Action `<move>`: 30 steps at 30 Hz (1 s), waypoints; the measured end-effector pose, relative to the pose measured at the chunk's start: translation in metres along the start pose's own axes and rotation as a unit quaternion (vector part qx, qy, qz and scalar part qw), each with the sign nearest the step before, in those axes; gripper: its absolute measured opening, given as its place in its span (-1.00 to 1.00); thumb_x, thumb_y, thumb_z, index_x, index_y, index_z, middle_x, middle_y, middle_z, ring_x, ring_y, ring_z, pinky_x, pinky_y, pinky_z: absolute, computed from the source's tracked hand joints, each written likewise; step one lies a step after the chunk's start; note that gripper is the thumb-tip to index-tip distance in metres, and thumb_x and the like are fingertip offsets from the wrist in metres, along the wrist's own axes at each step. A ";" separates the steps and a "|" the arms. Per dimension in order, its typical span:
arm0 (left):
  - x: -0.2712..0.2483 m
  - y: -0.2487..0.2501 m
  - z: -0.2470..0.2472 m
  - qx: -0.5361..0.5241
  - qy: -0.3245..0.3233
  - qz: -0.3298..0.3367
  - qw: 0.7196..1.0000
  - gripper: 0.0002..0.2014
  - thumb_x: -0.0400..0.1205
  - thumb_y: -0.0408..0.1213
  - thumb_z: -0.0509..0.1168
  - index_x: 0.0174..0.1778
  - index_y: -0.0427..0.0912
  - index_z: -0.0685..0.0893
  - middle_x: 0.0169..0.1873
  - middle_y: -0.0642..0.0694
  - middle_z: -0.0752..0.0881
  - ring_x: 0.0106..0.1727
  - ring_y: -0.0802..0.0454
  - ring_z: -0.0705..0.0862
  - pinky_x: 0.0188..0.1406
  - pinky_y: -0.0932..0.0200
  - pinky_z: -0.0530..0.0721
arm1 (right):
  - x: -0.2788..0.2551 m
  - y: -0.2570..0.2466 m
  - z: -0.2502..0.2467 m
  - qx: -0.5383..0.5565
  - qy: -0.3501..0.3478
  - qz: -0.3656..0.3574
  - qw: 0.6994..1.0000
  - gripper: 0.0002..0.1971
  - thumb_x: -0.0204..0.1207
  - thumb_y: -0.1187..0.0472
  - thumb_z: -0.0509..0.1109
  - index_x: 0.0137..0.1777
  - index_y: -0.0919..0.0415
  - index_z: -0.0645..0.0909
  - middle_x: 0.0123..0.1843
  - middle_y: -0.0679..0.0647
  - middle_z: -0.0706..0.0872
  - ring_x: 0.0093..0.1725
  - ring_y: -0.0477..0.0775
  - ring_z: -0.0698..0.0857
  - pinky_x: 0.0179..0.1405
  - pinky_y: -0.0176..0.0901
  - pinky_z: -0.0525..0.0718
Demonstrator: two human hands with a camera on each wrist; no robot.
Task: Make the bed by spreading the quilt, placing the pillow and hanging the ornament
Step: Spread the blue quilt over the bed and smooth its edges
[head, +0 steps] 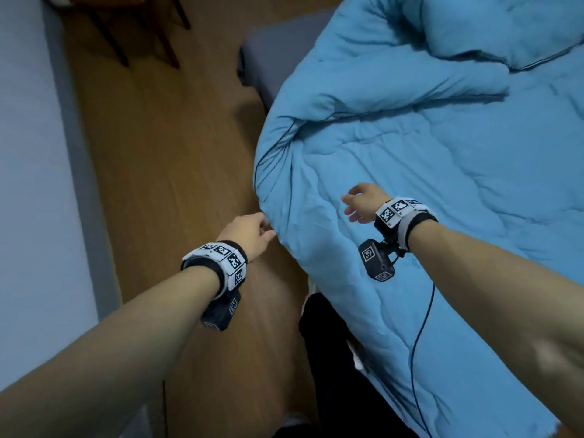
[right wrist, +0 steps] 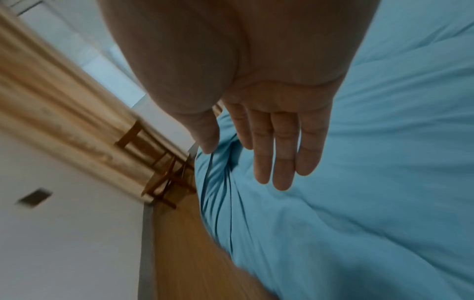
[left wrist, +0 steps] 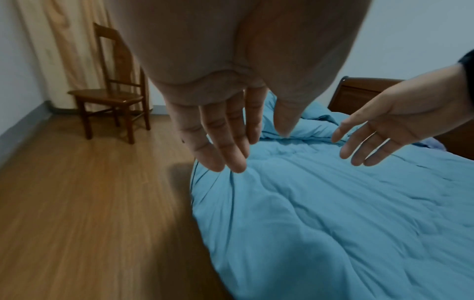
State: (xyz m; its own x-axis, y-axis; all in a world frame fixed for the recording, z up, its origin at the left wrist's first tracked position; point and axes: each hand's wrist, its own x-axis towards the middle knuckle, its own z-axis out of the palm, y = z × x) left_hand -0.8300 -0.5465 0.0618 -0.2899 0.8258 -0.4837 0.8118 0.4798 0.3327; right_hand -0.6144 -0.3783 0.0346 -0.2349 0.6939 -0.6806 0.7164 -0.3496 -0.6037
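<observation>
The blue quilt (head: 426,184) lies rumpled over the bed, its near-left corner bunched into folds that hang over the bed's edge, and a thick fold runs across its far part. The left hand (head: 249,233) hovers just beside that bunched edge, fingers straight and loosely apart, holding nothing. The right hand (head: 363,202) hangs over the quilt, fingers extended and spread, also holding nothing. A bare grey mattress corner (head: 271,55) shows beyond the quilt. A wooden floor (head: 164,159) runs along the bed's left, with a wooden chair (left wrist: 113,89) before a beige curtain (left wrist: 64,44). A dark headboard (left wrist: 364,89) stands at the bed's far end.
</observation>
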 end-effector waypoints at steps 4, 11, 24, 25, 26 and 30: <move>0.102 0.031 -0.054 0.031 -0.001 0.037 0.999 -0.55 0.62 0.01 0.30 0.40 -0.06 0.52 0.28 -0.07 0.68 0.26 -0.11 0.67 0.25 -0.07 0.65 | 0.081 -0.055 -0.046 0.118 0.023 0.045 0.992 -0.56 0.65 0.11 0.31 0.45 0.30 0.42 -0.12 0.24 0.71 -0.33 0.17 0.67 -0.31 -0.13 0.56; 0.280 0.081 -0.129 0.062 -0.014 0.071 0.995 -0.28 0.59 0.00 0.38 0.61 -0.12 0.24 0.49 -0.22 0.48 0.48 -0.21 0.49 0.43 -0.06 0.49 | 0.196 -0.132 -0.132 0.227 0.086 0.097 0.965 -0.54 0.63 0.00 0.30 0.40 0.29 0.45 0.04 0.28 0.74 -0.19 0.23 0.73 0.12 0.08 0.70; 0.510 0.121 -0.092 0.229 -0.149 0.203 0.940 -0.45 0.57 0.04 0.34 0.38 -0.17 0.40 0.32 -0.25 0.56 0.33 -0.29 0.56 0.19 -0.15 0.59 | 0.343 -0.163 -0.193 0.174 0.248 0.269 0.914 -0.26 0.23 -0.38 0.25 0.22 0.20 0.59 0.18 0.21 0.75 0.10 0.32 0.77 0.26 0.22 0.66; 0.521 0.118 -0.093 0.242 -0.154 0.221 0.932 -0.62 0.61 -0.08 0.28 0.27 -0.20 0.46 0.22 -0.26 0.63 0.23 -0.30 0.63 0.10 -0.13 0.62 | 0.350 -0.164 -0.192 0.172 0.249 0.291 0.908 -0.26 0.24 -0.39 0.23 0.22 0.20 0.58 0.18 0.22 0.75 0.12 0.33 0.77 0.28 0.23 0.64; 0.532 0.115 -0.098 0.247 -0.160 0.232 0.927 -0.73 0.62 -0.18 0.23 0.19 -0.21 0.50 0.15 -0.27 0.67 0.14 -0.30 0.66 0.04 -0.11 0.64 | 0.355 -0.169 -0.192 0.175 0.250 0.308 0.901 -0.28 0.26 -0.39 0.22 0.20 0.19 0.55 0.18 0.23 0.76 0.14 0.34 0.76 0.29 0.23 0.63; 0.576 0.080 -0.147 0.209 -0.175 0.224 0.936 -0.80 0.59 -0.18 0.23 0.06 -0.18 0.56 0.03 -0.26 0.71 0.03 -0.32 0.70 -0.09 -0.01 0.62 | 0.368 -0.193 -0.194 0.219 0.294 0.339 0.866 -0.40 0.32 -0.38 0.21 0.08 0.14 0.46 0.14 0.20 0.75 0.10 0.33 0.75 0.30 0.22 0.63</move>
State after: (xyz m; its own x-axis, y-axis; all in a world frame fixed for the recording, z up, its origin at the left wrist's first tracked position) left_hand -1.0062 0.0110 -0.0706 0.2511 0.7338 -0.6312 0.9606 -0.1089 0.2556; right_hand -0.7117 0.0663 -0.0187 0.6101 0.3918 -0.6886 0.2100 -0.9180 -0.3363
